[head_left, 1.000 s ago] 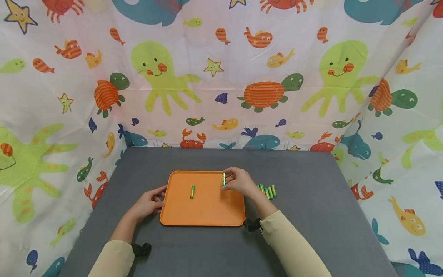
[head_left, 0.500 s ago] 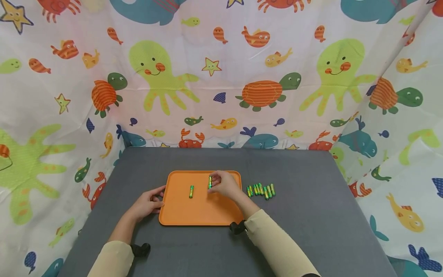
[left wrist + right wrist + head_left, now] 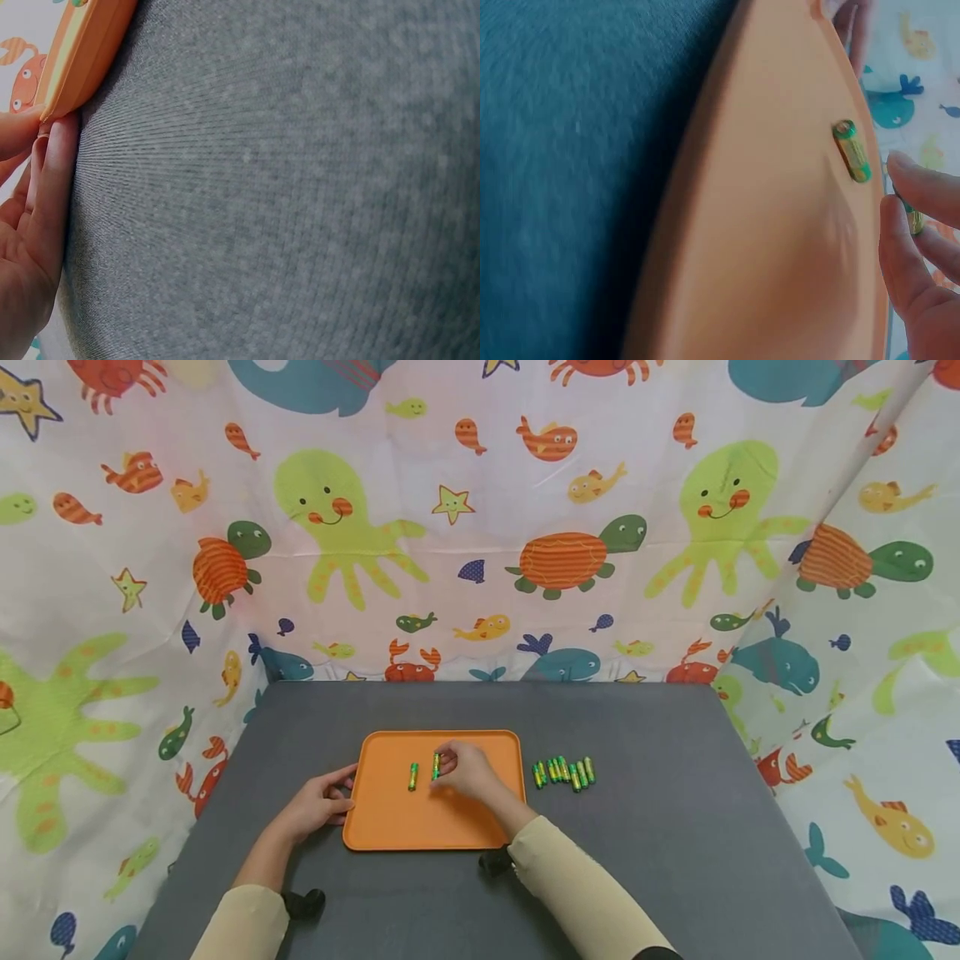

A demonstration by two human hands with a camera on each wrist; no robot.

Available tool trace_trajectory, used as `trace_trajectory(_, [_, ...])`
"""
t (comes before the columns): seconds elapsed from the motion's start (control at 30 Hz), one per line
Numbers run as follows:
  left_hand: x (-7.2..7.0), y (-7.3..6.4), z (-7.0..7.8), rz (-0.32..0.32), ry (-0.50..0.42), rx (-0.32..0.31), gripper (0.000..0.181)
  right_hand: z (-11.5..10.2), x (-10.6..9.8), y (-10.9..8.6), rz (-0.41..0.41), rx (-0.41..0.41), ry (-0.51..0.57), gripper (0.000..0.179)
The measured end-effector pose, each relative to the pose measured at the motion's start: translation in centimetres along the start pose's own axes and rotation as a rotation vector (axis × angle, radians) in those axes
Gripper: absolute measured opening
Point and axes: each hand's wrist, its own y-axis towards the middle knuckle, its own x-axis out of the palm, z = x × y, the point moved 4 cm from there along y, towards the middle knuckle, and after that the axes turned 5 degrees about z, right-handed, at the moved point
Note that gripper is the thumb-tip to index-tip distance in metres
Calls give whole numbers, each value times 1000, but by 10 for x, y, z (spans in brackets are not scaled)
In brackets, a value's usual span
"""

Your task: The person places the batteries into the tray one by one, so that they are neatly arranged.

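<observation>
An orange tray (image 3: 397, 827) lies on the table in the head view. At its left edge my left hand (image 3: 315, 800) grips the rim; in the left wrist view the thumb and fingers meet at the tray's edge (image 3: 97, 56). My right hand (image 3: 468, 774) is over the tray and pinches a green and yellow battery (image 3: 437, 766) between thumb and fingers. The fingers partly hide this battery (image 3: 915, 222) in the right wrist view. Just left of it, a second battery (image 3: 413, 777) lies on the tray, pointing away from me.
Several more batteries (image 3: 564, 771) lie in a loose row on the grey table (image 3: 645, 827), right of the tray. A curtain (image 3: 480, 527) printed with sea animals stands behind the table and along both sides.
My right hand has moved left over the tray with its battery, closer to the one lying there. The row of batteries has come fully into view. My left hand has stayed at the tray's edge.
</observation>
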Motion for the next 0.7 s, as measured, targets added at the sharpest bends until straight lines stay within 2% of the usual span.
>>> trace_trajectory(0.37, [-1, -6, 1, 19, -11, 11, 72, -1, 29, 7, 4, 54, 18, 55])
trace_trajectory(0.53, [0, -2, -1, 28, 2, -3, 71, 3, 33, 6, 13, 62, 10, 54])
trace_trajectory(0.7, [-1, -1, 1, 20, -2, 19, 71, 4, 34, 8, 12, 53, -2, 54])
